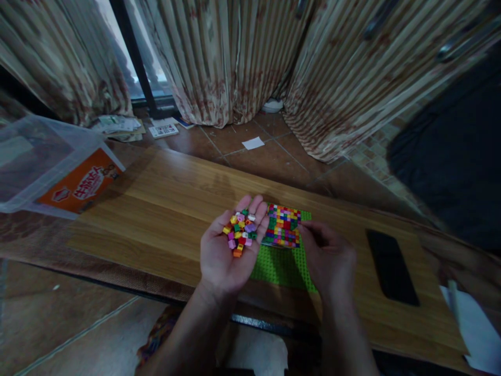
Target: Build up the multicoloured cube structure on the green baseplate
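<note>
My left hand [225, 261] is turned palm up, fingers slightly curled, and carries a pile of small coloured toy bricks [239, 230]. Right beside it, a multicoloured block of tightly packed bricks [282, 224] sits on a green studded baseplate [276, 266]. My right hand [331, 256] is at the right edge of that block, thumb and fingertips pinched together. Whatever is between those fingertips is too small or hidden to make out. The fingertips of my left hand cover part of the block's left edge.
The wooden board [176, 198] bears a black phone [392, 266] on the right. A clear plastic box [74, 167] with an orange label stands at the left end. Paper [475, 329] lies at the far right. Curtains [219, 62] hang behind; a white slip [253, 143] is on the tiled floor.
</note>
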Motion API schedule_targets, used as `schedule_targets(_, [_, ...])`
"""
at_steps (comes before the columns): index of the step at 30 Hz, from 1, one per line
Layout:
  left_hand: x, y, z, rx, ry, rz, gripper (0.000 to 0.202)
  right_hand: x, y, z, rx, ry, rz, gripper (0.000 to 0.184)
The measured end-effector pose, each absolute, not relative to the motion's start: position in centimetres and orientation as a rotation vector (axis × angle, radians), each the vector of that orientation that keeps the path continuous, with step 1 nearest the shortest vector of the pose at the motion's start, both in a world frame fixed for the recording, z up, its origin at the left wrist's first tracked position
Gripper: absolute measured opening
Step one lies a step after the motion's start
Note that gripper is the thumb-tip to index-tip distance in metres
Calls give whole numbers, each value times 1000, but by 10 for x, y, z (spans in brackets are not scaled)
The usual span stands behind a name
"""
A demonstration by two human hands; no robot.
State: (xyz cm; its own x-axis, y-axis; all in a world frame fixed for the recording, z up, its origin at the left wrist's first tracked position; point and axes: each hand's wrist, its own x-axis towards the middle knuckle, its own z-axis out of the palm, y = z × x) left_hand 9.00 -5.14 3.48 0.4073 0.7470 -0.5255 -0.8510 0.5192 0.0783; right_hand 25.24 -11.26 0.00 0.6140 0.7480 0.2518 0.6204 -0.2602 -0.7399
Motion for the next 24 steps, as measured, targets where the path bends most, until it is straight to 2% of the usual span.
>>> schedule_targets(3, [90, -52, 36, -212, 548, 1014, 29, 255, -110, -3, -1938, -959, 202, 33])
schedule_targets(9, [90, -51, 36, -213, 566, 1015, 29, 253, -100, -20, -1855, -778, 458, 56])
schedule_targets(24, [96, -58, 34, -188, 494, 966, 29, 245, -93, -34, -1621, -632, 669, 47])
